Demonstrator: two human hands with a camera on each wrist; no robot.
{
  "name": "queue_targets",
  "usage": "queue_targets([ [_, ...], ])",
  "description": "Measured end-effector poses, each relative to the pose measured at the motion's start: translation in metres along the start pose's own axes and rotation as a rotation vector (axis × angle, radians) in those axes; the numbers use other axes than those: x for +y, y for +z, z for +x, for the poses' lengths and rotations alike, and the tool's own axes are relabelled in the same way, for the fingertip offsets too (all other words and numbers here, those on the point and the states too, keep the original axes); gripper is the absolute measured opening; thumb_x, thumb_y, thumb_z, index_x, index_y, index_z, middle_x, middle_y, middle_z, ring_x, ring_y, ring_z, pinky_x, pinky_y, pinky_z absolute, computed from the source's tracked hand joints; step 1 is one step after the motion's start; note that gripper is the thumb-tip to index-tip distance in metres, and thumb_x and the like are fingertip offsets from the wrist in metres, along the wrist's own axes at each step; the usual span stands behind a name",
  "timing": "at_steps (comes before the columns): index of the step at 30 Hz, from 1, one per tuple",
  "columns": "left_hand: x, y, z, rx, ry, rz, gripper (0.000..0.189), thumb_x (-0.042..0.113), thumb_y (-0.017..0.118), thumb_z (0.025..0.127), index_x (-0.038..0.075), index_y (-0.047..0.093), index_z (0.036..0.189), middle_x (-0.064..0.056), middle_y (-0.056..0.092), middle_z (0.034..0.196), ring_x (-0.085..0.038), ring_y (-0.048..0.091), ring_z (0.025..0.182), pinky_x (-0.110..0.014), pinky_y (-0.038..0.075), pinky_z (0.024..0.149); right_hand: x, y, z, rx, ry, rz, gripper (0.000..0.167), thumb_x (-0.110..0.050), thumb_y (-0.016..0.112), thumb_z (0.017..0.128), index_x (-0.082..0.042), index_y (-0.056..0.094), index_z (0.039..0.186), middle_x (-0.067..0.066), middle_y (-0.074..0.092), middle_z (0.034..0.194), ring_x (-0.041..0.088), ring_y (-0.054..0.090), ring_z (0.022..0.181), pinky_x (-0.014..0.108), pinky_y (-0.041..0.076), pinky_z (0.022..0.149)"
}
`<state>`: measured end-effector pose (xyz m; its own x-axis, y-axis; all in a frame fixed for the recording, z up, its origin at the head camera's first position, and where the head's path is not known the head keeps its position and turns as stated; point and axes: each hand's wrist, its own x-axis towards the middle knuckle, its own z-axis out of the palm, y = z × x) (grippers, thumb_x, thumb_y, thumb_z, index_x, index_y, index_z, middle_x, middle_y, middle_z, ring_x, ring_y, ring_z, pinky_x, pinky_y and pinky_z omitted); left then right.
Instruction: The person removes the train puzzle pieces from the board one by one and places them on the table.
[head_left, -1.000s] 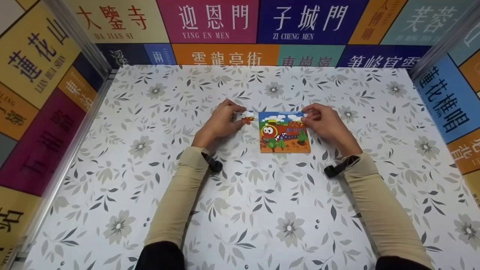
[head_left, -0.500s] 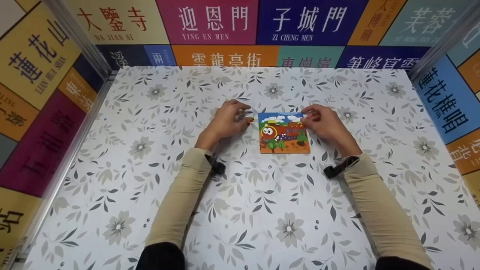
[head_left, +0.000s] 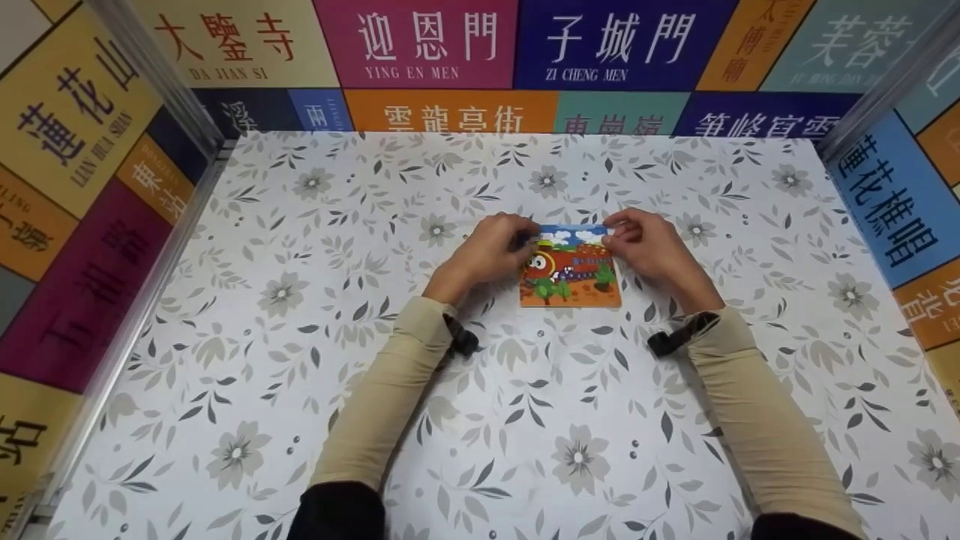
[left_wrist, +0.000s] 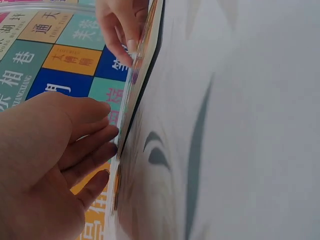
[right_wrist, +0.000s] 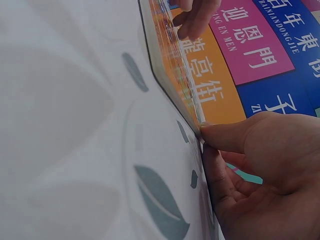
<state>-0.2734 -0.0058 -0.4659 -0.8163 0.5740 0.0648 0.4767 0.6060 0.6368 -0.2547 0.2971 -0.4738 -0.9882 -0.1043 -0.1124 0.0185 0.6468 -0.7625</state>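
A square train jigsaw puzzle (head_left: 571,274) lies flat on the table, its thick pale edge showing in both wrist views. My right hand (head_left: 643,238) pinches its upper right corner between thumb and forefinger; in the right wrist view the thumb tip (right_wrist: 207,132) sits right at the edge. My left hand (head_left: 495,251) lies over the upper left corner and covers it, fingertips (left_wrist: 114,132) close along the puzzle's left side. The small puzzle piece is out of sight under that hand, and I cannot tell whether the fingers still grip it.
The table (head_left: 300,420) has a white cover with grey flowers and leaves. Panels with large characters (head_left: 427,45) stand along the back and both sides. Each wrist carries a black camera strap (head_left: 461,337) over a beige sleeve (head_left: 386,397).
My left hand has moved right, from beside the puzzle onto its upper left corner. The small piece it pinched has gone from view. My right hand stays at the upper right corner.
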Motion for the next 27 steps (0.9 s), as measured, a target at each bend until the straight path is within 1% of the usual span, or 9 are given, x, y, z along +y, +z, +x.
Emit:
queue_targets([
  [4, 0.005, 0.004, 0.004, -0.011, 0.024, -0.017, 0.040, 0.021, 0.070, 0.106, 0.005, 0.071, 0.142, -0.012, 0.073, 0.138, -0.024, 0.067, 0.131, -0.038, 0.051, 0.116, 0.000, 0.000, 0.000, -0.002, 0.008, -0.001, 0.036, -0.026, 0.071, 0.107, -0.011, 0.067, 0.139, 0.011, 0.071, 0.120, 0.017, 0.065, 0.105, 0.023, 0.051, 0.086],
  [6, 0.007, 0.005, 0.005, -0.017, 0.025, -0.008, 0.041, 0.021, 0.071, 0.105, 0.005, 0.070, 0.143, -0.012, 0.073, 0.140, -0.024, 0.065, 0.133, -0.039, 0.049, 0.118, 0.000, 0.000, 0.000, -0.002, 0.009, 0.000, 0.036, -0.025, 0.071, 0.106, -0.011, 0.067, 0.139, 0.011, 0.070, 0.120, 0.017, 0.066, 0.105, 0.022, 0.051, 0.087],
  [12, 0.015, 0.009, 0.009, -0.029, 0.013, 0.048, 0.045, 0.018, 0.073, 0.103, 0.005, 0.067, 0.146, -0.011, 0.070, 0.144, -0.026, 0.061, 0.138, -0.040, 0.045, 0.122, 0.001, -0.002, -0.001, -0.001, -0.002, -0.003, 0.036, -0.025, 0.071, 0.106, -0.009, 0.067, 0.139, 0.012, 0.070, 0.120, 0.016, 0.066, 0.105, 0.021, 0.051, 0.086],
  [16, 0.020, 0.013, 0.011, -0.024, 0.014, 0.098, 0.046, 0.020, 0.075, 0.102, 0.007, 0.067, 0.146, -0.009, 0.071, 0.143, -0.026, 0.062, 0.136, -0.041, 0.047, 0.120, 0.002, -0.002, -0.001, 0.003, -0.011, -0.007, 0.036, -0.023, 0.071, 0.106, -0.009, 0.067, 0.139, 0.012, 0.070, 0.120, 0.015, 0.065, 0.103, 0.020, 0.051, 0.085],
  [19, 0.025, 0.015, 0.013, -0.031, -0.007, 0.139, 0.048, 0.025, 0.077, 0.102, 0.011, 0.068, 0.146, -0.008, 0.071, 0.143, -0.027, 0.062, 0.135, -0.043, 0.049, 0.117, 0.002, -0.002, -0.001, 0.003, -0.012, -0.005, 0.036, -0.024, 0.071, 0.106, -0.009, 0.067, 0.139, 0.013, 0.071, 0.120, 0.015, 0.066, 0.103, 0.020, 0.051, 0.085],
  [22, 0.031, 0.016, 0.015, -0.038, -0.045, 0.186, 0.048, 0.028, 0.078, 0.102, 0.013, 0.068, 0.147, -0.006, 0.070, 0.143, -0.026, 0.062, 0.135, -0.045, 0.051, 0.114, 0.001, -0.002, -0.001, 0.002, -0.007, -0.006, 0.036, -0.025, 0.071, 0.107, -0.009, 0.067, 0.139, 0.014, 0.071, 0.121, 0.017, 0.066, 0.105, 0.020, 0.051, 0.085],
  [25, 0.038, 0.015, 0.016, -0.032, -0.067, 0.231, 0.046, 0.028, 0.078, 0.101, 0.014, 0.069, 0.144, -0.006, 0.071, 0.140, -0.025, 0.064, 0.130, -0.045, 0.054, 0.110, 0.000, -0.001, -0.002, 0.003, -0.011, -0.008, 0.036, -0.026, 0.071, 0.107, -0.009, 0.067, 0.138, 0.015, 0.072, 0.122, 0.019, 0.067, 0.106, 0.020, 0.051, 0.084],
  [27, 0.042, 0.015, 0.016, -0.025, -0.072, 0.262, 0.043, 0.028, 0.079, 0.100, 0.013, 0.070, 0.139, -0.006, 0.072, 0.135, -0.025, 0.065, 0.125, -0.046, 0.055, 0.106, -0.001, -0.001, -0.002, 0.005, -0.012, -0.009, 0.035, -0.025, 0.070, 0.107, -0.009, 0.068, 0.138, 0.015, 0.072, 0.122, 0.019, 0.068, 0.106, 0.020, 0.051, 0.084],
])
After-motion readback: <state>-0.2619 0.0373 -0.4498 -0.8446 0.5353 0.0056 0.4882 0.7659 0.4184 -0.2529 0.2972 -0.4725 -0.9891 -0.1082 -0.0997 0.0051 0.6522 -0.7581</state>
